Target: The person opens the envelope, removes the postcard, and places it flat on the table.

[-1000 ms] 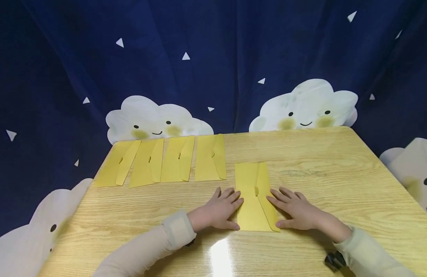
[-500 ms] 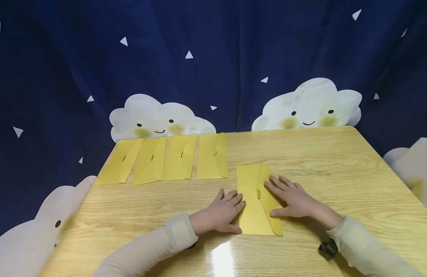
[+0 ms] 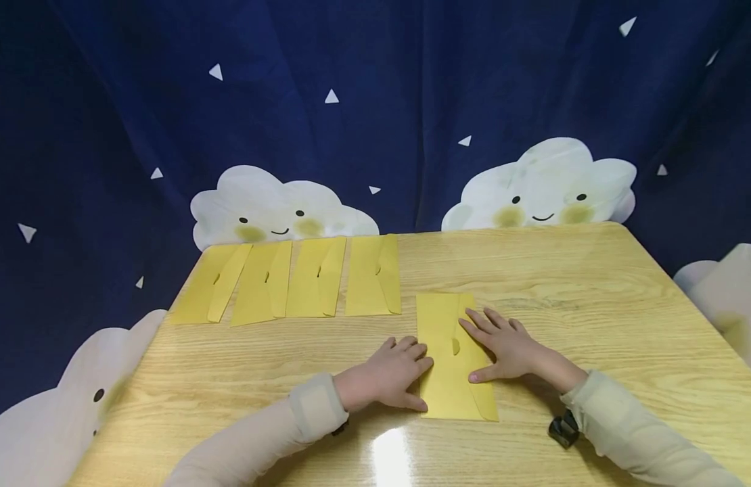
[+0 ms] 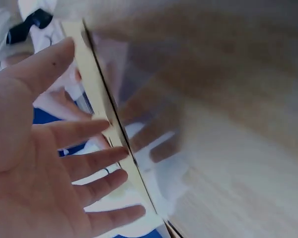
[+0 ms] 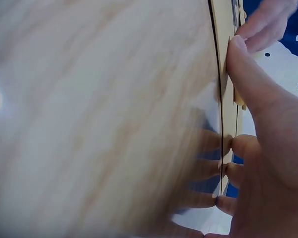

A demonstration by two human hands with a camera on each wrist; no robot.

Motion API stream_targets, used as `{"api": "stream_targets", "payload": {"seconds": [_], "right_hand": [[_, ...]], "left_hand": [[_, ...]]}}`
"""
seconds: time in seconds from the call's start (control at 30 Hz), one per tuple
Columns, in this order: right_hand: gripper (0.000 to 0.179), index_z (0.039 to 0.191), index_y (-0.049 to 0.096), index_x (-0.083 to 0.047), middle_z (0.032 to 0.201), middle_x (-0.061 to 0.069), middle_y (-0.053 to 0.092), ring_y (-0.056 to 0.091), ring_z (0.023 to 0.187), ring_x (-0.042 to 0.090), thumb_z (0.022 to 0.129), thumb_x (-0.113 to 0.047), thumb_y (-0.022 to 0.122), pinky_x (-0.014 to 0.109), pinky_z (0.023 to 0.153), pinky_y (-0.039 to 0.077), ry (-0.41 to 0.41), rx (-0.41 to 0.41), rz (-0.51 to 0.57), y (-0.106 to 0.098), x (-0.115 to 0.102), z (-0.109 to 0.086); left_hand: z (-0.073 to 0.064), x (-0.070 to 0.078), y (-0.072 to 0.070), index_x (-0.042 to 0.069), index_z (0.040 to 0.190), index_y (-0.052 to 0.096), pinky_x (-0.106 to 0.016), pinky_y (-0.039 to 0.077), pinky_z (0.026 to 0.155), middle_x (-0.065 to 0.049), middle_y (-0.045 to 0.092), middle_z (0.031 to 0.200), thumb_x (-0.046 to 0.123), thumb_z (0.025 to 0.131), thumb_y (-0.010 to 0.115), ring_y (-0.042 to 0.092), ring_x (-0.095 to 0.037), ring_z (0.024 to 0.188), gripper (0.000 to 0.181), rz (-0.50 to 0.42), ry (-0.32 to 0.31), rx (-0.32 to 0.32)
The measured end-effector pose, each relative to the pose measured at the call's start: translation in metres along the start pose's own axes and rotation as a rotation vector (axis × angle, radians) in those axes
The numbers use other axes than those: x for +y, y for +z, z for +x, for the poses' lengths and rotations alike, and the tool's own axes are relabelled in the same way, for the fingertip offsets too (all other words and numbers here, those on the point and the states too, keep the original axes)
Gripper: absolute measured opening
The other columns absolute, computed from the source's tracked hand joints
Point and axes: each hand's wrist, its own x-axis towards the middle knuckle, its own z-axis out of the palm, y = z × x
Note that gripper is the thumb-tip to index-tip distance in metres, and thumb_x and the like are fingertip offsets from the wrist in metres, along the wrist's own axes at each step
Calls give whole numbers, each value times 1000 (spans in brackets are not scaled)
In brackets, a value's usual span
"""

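In the head view a yellow envelope [image 3: 439, 379] lies flat on the wooden table, its flap along the right side with a small rounded tab near the middle. My left hand [image 3: 390, 375] rests at its left edge, fingers spread and fingertips on the paper. From the other side my right hand [image 3: 512, 348] lies with spread fingers over the flap, thumb lower down on it. Both wrist views show the envelope [image 4: 97, 74] nearly edge-on, with fingertips right at its edge. Neither hand curls round anything.
Several similar yellow envelopes [image 3: 372, 277] lie in a row along the far left of the table [image 3: 564, 270]. Behind the table hangs a dark blue curtain [image 3: 375, 122] with white clouds and triangles. Black wrist devices [image 3: 563, 429] show under the sleeves.
My right hand has shifted left and slightly away from me, from the envelope's right edge onto its flap. The envelope sits slightly nearer me in view. My left hand stays at its left edge.
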Motion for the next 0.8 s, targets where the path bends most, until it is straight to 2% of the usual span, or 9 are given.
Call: {"api": "stream_targets", "payload": {"seconds": [0.13,0.23,0.37,0.47,0.63,0.8], "right_hand": [[100,144,23,-6,149,19,13,11,131,47,72,-67,56,72,90,16,-2,-6,-19,0,0,0],[101,144,23,-4,149,20,14,10,131,48,72,-67,56,72,89,16,-6,-2,-19,0,0,0],[105,144,20,0,149,20,14,10,131,47,72,-68,56,71,90,16,9,-9,-11,-1,0,0],[108,144,18,2,149,19,14,9,132,45,71,-69,56,70,92,15,30,-21,-3,-2,-1,0],[110,144,14,2,149,19,10,5,133,45,71,-68,57,71,92,11,41,-40,17,1,1,0],[109,144,14,3,149,20,10,5,133,46,72,-66,58,72,92,11,41,-49,23,0,0,1]], "left_hand": [[11,-9,-2,16,132,48,-45,37,95,-6,44,133,56,80,59,38,-25,122,67,-114,3,75],[20,-14,-3,15,135,44,-49,33,98,-9,38,139,52,80,61,35,-26,126,68,-186,-13,102],[34,-16,-3,16,139,38,-53,28,100,-11,27,145,51,80,62,26,-29,131,73,-205,-18,118],[46,-17,-2,17,139,39,-57,26,99,-11,24,146,50,80,62,22,-30,133,72,-234,-36,132],[63,-19,-1,20,137,43,-65,22,95,-12,26,145,49,80,63,21,-33,133,67,-299,-76,137],[72,-21,-7,21,132,50,-62,26,95,-13,31,143,47,81,64,25,-32,131,59,-329,-78,139]]}}
